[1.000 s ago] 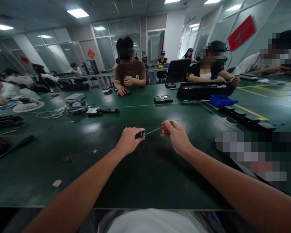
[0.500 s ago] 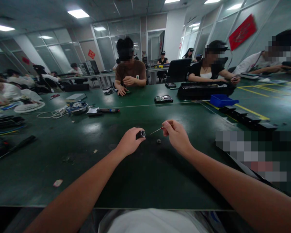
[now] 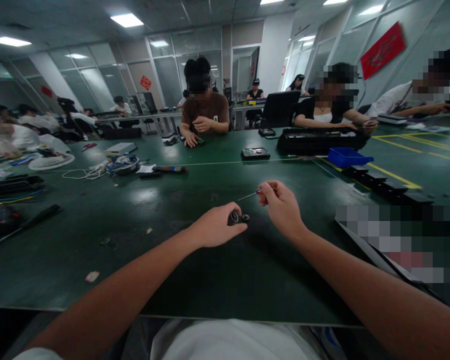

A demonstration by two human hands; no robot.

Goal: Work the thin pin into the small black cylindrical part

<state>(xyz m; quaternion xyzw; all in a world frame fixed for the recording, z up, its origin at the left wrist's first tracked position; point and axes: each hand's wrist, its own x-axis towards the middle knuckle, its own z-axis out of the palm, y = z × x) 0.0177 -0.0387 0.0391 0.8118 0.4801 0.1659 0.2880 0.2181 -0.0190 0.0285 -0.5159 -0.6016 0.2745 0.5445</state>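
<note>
My left hand (image 3: 218,226) is wrapped round a short black tube (image 3: 233,217) whose open end has a pale ring and points right; most of the tube is hidden in the palm. Thumb and forefinger reach past this end, close to a small round dark part (image 3: 246,217) on the table. Whether they touch it, I cannot tell. Held in my right hand (image 3: 279,202) is a slim screwdriver (image 3: 249,196) with a thin metal shaft and some red at the handle. Its shaft points left, above the small round part.
Across the green table (image 3: 195,285) a person (image 3: 206,110) handles a small item. A hard drive (image 3: 255,153), a blue bin (image 3: 348,157) and black blocks (image 3: 388,185) lie toward the right. Pens (image 3: 168,169), bundled cables (image 3: 122,165) and a long dark tool (image 3: 33,222) are on the left.
My left hand has moved right with the black tube, its fingers now beside the small round part. The right hand has shifted slightly right and up with the screwdriver. The view has turned a little.
</note>
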